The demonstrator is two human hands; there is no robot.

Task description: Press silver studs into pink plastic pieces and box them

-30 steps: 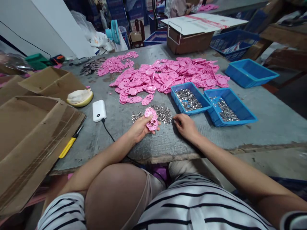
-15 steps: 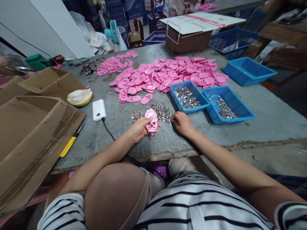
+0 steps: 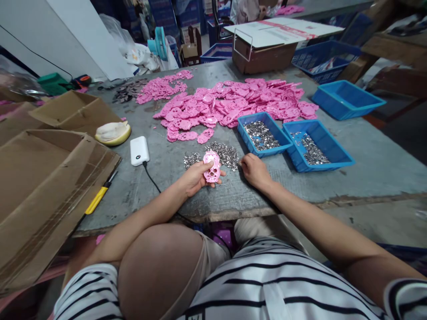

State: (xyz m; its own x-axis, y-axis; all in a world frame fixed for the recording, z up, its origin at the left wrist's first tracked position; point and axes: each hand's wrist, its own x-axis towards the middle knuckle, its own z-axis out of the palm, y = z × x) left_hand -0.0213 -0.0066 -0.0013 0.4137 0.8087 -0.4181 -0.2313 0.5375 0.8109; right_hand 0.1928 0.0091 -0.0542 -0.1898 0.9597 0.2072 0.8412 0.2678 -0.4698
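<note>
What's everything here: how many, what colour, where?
Table: 1, grey, centre
Panels: many, pink, mid-table
Small parts: many, pink, back left
Dark parts: many, grey, beside small parts
Trays: 3, blue, right
Metal bits: many, silver, front table, two trays
Device: 1, white, left
Fruit rind: 1, yellow-white, left
Cartons: at least 2, brown, left
Tool: 1, yellow-black, beside carton
Box: 1, brown, white cover, back
Crates: at least 2, blue, back
Fan: 1, blue, back left
Co-worker: 1, pale clothing, back
Shirt: 1, black-white, bottom
Left hand: 1, bare, holding one panel
Right hand: 1, bare, beside metal bits
</note>
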